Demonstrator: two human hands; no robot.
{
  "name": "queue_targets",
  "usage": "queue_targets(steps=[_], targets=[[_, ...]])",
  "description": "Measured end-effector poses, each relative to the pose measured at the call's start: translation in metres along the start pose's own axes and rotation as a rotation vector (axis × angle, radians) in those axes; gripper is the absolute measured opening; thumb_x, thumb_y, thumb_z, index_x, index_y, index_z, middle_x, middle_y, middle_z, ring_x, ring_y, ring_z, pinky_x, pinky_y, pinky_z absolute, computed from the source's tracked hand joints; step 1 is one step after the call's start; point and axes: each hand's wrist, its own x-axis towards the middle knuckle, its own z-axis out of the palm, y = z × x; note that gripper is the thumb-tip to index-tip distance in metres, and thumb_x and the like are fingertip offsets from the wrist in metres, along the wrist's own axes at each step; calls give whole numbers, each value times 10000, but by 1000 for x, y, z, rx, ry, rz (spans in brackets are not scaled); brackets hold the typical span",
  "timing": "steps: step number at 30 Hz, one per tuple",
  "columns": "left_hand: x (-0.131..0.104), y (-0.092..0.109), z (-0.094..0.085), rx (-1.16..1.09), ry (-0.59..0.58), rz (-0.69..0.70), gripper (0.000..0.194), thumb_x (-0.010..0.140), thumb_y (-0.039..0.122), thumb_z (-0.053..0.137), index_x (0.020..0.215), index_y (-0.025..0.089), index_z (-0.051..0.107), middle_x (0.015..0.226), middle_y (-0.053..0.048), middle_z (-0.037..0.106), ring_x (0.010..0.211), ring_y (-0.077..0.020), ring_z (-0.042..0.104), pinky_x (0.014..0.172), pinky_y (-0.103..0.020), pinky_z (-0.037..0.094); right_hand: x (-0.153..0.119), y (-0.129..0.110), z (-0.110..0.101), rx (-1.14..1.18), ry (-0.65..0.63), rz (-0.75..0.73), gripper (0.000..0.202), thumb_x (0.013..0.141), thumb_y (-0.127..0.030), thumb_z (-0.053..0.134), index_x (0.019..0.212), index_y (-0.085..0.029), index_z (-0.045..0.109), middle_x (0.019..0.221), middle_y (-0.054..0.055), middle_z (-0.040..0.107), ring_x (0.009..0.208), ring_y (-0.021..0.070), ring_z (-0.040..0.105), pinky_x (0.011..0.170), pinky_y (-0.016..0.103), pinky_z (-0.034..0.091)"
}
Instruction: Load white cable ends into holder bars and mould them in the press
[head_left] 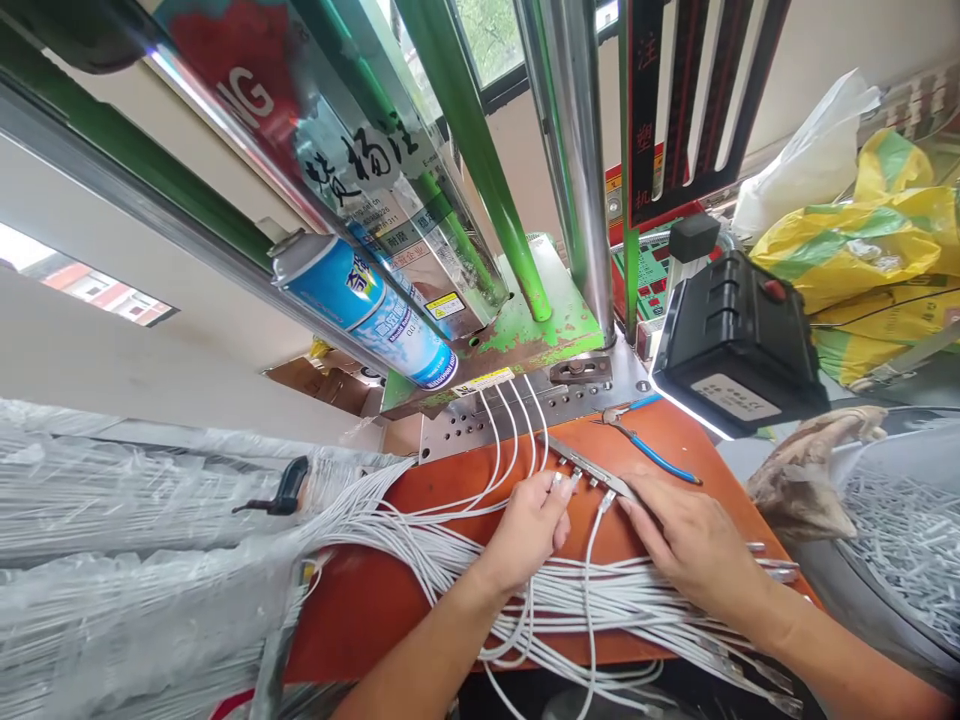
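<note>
One bar (600,474) slanting over desk (337,620) — right hand (697,545) gripping its end between thumb and fingers, likely steadying it; left hand (523,530) pinching plug (576,478) at its edge, likely aligning. Cables (570,590) lying below, leaving bar accessible — pliers (661,460) resting beyond.

A hand could pass over the orange tabletop (349,615) at its near left; white cables (559,590) crowd the middle, pliers (661,460) the far right, a green post (491,170) beyond
</note>
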Motion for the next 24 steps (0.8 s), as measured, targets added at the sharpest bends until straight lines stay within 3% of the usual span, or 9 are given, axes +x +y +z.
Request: queue_targets(steps=[6,12,16,24], targets=[[1,-5,8,-114,-54,-113,410,899,583,611,909,175,575,540,36,570,341,-81,399,344,-195,250,1,0,-1,-24,-13,-29,270,1101,-286,393,1223,-195,616,1116,98,720,1023,254,686,874,378,494],[5,-9,13,-189,-8,-92,393,868,539,664,811,158,587,487,77,450,381,-35,262,407,-186,193,1,1,-2,-12,-68,-84,247,1096,-302,407,1186,-193,610,1062,101,718,964,257,682,819,376,486],[5,-13,13,-228,-4,-27,440,850,577,696,809,153,585,504,95,387,436,-40,244,439,-198,169,0,1,-2,15,-85,-64,243,1102,-329,398,1130,-207,606,1005,80,713,904,243,676,780,367,474],[4,-9,13,-183,-36,-19,480,853,624,663,804,155,575,484,67,466,391,-44,331,423,-185,233,-2,3,-1,-16,-117,-102,257,1107,-336,385,1161,-212,604,971,65,724,835,227,694,731,355,476]])
